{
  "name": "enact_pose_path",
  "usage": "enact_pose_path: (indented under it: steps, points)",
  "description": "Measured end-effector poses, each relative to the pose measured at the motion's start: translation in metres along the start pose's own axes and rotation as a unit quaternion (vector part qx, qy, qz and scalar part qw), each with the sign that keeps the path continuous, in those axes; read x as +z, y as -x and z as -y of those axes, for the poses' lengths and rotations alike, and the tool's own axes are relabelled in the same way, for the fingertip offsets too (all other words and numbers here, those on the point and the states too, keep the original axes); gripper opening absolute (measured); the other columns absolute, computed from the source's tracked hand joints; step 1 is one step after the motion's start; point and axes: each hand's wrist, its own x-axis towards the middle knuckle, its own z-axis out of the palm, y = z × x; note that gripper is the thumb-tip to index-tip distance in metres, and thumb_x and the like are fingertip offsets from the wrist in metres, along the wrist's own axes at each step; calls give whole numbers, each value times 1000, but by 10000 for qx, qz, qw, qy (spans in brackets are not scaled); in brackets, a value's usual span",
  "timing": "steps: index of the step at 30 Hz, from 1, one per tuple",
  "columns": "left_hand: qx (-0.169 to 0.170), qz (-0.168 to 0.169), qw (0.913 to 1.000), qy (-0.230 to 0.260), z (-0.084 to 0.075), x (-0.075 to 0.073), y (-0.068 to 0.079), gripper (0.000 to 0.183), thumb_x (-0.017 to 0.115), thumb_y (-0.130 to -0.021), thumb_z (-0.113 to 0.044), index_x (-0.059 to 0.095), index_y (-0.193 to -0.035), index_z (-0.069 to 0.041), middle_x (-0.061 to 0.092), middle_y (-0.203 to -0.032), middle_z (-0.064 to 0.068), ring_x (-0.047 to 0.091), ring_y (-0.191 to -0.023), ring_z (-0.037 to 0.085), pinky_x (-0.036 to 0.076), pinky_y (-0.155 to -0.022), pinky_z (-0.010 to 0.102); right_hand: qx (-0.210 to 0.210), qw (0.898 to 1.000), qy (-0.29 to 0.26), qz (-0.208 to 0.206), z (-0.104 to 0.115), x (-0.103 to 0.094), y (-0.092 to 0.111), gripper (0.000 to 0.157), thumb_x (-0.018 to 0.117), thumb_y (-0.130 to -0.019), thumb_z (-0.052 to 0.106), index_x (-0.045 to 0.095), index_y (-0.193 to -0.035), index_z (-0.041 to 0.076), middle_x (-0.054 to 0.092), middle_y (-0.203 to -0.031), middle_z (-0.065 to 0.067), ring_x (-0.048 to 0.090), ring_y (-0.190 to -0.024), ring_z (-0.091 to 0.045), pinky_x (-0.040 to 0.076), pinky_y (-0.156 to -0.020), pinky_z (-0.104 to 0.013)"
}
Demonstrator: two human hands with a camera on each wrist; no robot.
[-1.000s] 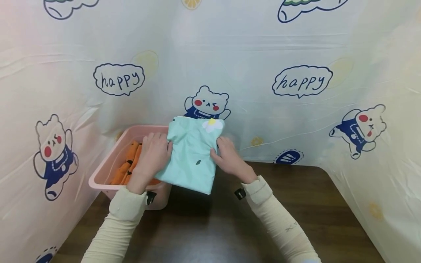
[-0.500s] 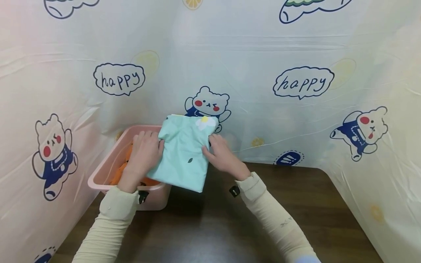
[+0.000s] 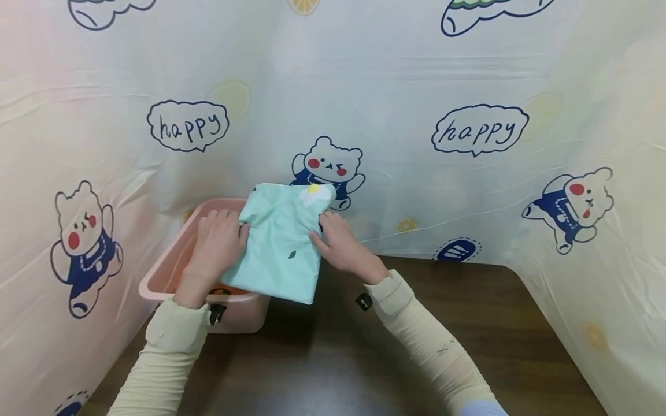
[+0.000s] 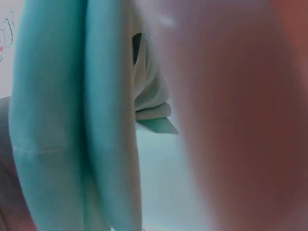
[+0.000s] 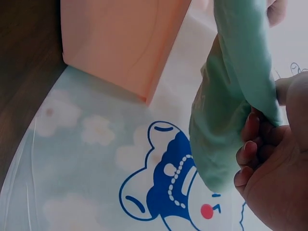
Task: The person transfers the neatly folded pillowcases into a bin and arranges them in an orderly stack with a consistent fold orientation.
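Note:
A folded mint-green cloth [image 3: 276, 248] with a white daisy and a small dark leaf print hangs between my hands, raised above the table. My left hand [image 3: 215, 242] grips its left edge over the pink bin [image 3: 241, 318]. On the opposite edge, my right hand [image 3: 346, 245] pinches the cloth, thumb in front; in the right wrist view the fingers [image 5: 248, 151] curl behind it. The cloth's lower left part overlaps the bin's right side in the head view. Thick folded layers [image 4: 48, 120] fill the left of the left wrist view, beside a blurred pinkish surface.
Orange cloth [image 3: 221, 291] lies inside the bin, mostly hidden by my left hand and arm. The bin stands at the left of the dark wooden table [image 3: 458, 323]. A white curtain [image 3: 385, 75] with bear prints and lettering encloses the back and sides.
Both hands have moved left with the folded cloth, bringing it further over the bin. More of the orange cloth is now covered. The bin has stayed in place.

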Motion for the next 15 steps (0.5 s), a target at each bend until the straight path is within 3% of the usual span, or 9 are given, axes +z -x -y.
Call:
enact_pose_path:
  steps: [10,15]
  points:
    - [4,100,9999,57,13,-2,3,27,54,-92,-17,54,-88,10,54,-78,20,47,-74,36,36,-70,47,-87,9999,38,129,7,5,-9,29,42,-98,31,45,-114,6,45,-95,-2,39,-91,-17,33,-81,-32]
    - [5,-35,9999,137,21,-2,4,26,56,-91,-16,53,-78,7,51,-70,19,47,-71,37,36,-70,47,-77,9997,-85,232,10,8,-13,32,41,-99,31,43,-119,6,46,-99,-2,40,-95,-17,34,-84,-32]
